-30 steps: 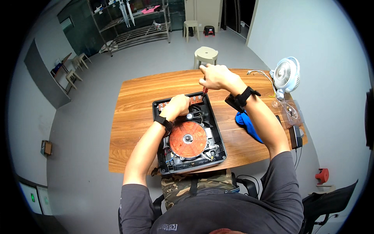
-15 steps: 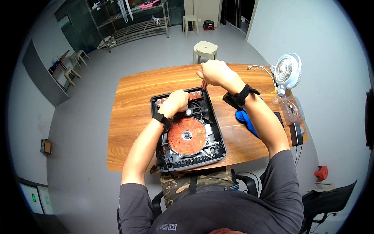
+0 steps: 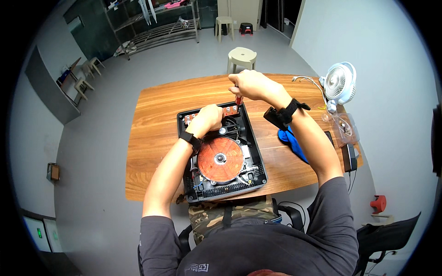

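An opened induction cooker (image 3: 260, 168) lies on the table, its black casing holding a round copper coil (image 3: 212, 161) near me. Along the far end of the casing runs a narrow reddish-brown circuit board (image 3: 229, 111). My left hand (image 3: 208, 118) is closed at the middle of this board, its fingertips mostly hidden beneath it. Above the far right corner, my right hand (image 3: 253, 85) grips a red-handled screwdriver (image 3: 238, 100). The screwdriver points down, tip close to the board's right end; whether it touches a screw is too small to tell.
A blue cloth (image 3: 292, 143) lies right of the cooker, under my right forearm. Along the table's right side are a light-blue fan (image 3: 340, 83), a clear plastic box (image 3: 345, 129) and a black power adapter (image 3: 349, 158). A beige stool (image 3: 242, 56) stands beyond the table.
My right hand has tilted slightly and shifted a little left with the screwdriver, whose handle shows more upright. My left hand stays on the board.
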Available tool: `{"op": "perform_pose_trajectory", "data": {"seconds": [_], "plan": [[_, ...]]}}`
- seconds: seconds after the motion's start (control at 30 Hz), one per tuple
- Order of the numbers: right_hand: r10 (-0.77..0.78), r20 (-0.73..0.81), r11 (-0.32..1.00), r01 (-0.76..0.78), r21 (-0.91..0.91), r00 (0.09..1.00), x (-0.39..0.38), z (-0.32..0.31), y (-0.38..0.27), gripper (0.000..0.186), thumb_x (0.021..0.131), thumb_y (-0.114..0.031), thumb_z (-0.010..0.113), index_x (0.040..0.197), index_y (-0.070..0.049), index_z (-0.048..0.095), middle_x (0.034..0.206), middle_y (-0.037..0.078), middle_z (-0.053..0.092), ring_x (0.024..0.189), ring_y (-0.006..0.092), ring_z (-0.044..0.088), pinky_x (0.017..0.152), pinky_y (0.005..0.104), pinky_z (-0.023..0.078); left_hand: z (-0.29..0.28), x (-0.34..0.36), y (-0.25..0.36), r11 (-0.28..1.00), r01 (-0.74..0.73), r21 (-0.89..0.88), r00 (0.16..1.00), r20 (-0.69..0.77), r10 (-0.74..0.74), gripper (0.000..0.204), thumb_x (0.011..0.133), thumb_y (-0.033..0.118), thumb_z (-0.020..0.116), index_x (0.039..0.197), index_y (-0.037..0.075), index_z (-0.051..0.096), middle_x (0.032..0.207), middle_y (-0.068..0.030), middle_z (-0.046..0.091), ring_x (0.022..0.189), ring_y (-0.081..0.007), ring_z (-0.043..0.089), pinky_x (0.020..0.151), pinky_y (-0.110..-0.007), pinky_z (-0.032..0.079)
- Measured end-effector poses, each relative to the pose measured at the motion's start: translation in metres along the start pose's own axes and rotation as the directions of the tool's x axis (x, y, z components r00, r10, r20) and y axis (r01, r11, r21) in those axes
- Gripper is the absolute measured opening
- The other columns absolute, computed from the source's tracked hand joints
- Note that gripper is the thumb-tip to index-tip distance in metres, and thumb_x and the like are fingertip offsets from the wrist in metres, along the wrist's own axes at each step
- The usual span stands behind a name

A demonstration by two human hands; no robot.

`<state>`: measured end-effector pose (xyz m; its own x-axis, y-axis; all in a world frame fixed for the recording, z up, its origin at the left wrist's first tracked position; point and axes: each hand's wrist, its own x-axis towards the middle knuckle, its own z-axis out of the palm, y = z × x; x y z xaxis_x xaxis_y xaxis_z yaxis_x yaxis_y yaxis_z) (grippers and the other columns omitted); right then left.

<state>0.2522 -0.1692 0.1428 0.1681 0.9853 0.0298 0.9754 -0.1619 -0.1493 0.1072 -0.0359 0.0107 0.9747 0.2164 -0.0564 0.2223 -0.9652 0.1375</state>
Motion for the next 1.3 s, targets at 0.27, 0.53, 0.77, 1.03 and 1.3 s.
{"op": "perform_pose_trajectory", "data": {"seconds": [0.27, 0.53, 0.77, 1.03, 1.3], "plan": [[0.048, -0.085, 0.998, -0.052, -0.044, 0.995, -0.006, -0.004, 0.002, 0.032, 0.094, -0.028, 0.062, 0.113, -0.003, 0.059, 0.106, 0.023, 0.067, 0.094, 0.0435, 0.068, 0.085, 0.0507, 0.055, -0.002, 0.001, 0.004, 1.000, 0.023, 0.003, 1.000, 0.018, -0.023, 0.029, 0.072, 0.007, 0.065, 0.098, 0.007, 0.080, 0.090, -0.0259, 0.072, 0.089, -0.0410, 0.071, 0.084, -0.047, 0.058], [0.008, -0.087, 0.998, -0.013, -0.060, 0.996, -0.001, 0.007, 0.008, 0.025, 0.094, -0.024, 0.060, 0.102, -0.001, 0.065, 0.094, 0.023, 0.069, 0.089, 0.0410, 0.070, 0.081, 0.0489, 0.057, -0.005, -0.001, 0.006, 1.000, 0.013, 0.020, 1.000, 0.012, -0.013, 0.028, 0.073, 0.007, 0.064, 0.097, 0.006, 0.079, 0.089, -0.0267, 0.072, 0.089, -0.0418, 0.071, 0.085, -0.048, 0.058], [0.184, -0.051, 0.972, -0.189, -0.138, 0.982, -0.007, -0.002, -0.005, 0.032, 0.094, -0.026, 0.058, 0.112, -0.001, 0.063, 0.092, 0.024, 0.073, 0.091, 0.0423, 0.071, 0.083, 0.0507, 0.057, 0.003, 0.001, -0.001, 1.000, 0.018, 0.000, 1.000, 0.014, -0.018, 0.033, 0.072, 0.007, 0.064, 0.100, 0.009, 0.080, 0.091, -0.0265, 0.072, 0.090, -0.0410, 0.072, 0.086, -0.047, 0.058], [-0.037, -0.079, 0.999, 0.038, 0.016, 0.996, 0.000, 0.007, 0.015, 0.024, 0.091, -0.022, 0.063, 0.099, 0.001, 0.062, 0.080, 0.022, 0.070, 0.084, 0.0449, 0.069, 0.079, 0.0528, 0.055, -0.002, 0.003, 0.004, 0.999, 0.027, 0.037, 0.998, 0.057, -0.029, 0.033, 0.074, 0.007, 0.063, 0.102, 0.008, 0.080, 0.093, -0.0261, 0.072, 0.091, -0.0405, 0.072, 0.087, -0.047, 0.058], [0.102, -0.082, 0.993, -0.107, -0.058, 0.991, -0.002, 0.002, -0.006, 0.032, 0.091, -0.030, 0.064, 0.098, 0.002, 0.066, 0.087, 0.024, 0.072, 0.088, 0.0407, 0.071, 0.081, 0.0475, 0.057, 0.002, 0.000, -0.001, 1.000, 0.006, 0.004, 1.000, 0.019, -0.006, 0.033, 0.072, 0.007, 0.063, 0.101, 0.007, 0.079, 0.093, -0.0262, 0.072, 0.091, -0.0411, 0.071, 0.087, -0.048, 0.058]]}}
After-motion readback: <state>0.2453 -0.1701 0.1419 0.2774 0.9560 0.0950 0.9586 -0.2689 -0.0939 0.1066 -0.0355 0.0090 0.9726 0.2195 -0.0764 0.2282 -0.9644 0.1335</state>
